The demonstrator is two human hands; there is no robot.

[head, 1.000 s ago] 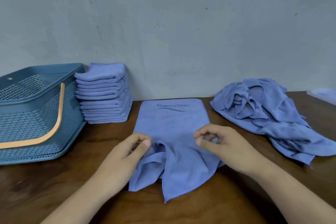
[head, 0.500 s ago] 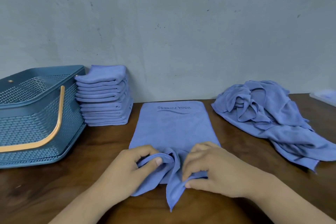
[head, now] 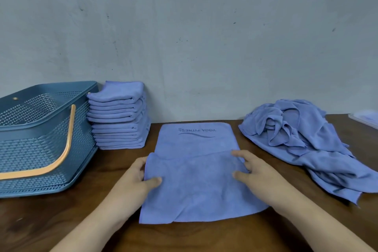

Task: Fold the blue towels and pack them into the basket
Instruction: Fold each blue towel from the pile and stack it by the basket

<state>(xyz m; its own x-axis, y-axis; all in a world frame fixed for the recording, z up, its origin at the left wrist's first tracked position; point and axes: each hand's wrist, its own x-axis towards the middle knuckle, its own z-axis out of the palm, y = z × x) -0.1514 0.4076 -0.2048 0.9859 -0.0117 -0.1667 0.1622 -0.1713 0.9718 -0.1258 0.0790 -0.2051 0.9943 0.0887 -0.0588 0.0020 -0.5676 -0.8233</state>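
Since the view half a second earlier, the bunched near end of the blue towel has been drawn out flat: the hands, then close together at its middle, are now set apart at its two side edges. The towel is laid on the wooden table straight ahead, its long axis running away from the person toward the wall, the printed end (lettering upside down from this side) farthest off. A loose flap of its near part is spread over the middle, the flap's edge lying crosswise.

That edge is grasped at both ends. Its left corner is pinched by the left hand, thumb on top and fingers beneath; its right corner is held by the right hand, fingers curled at the edge.

The coming fold is judged to turn on this: the printed end lies directly beyond the grip along the long axis, and neither hand is nearer to it, so the flap would have to be carried forward evenly.

Further out, a stack of folded towels stands against the wall at the left, touching the blue basket, which is nearer the left hand. A heap of unfolded towels lies well apart at the right.
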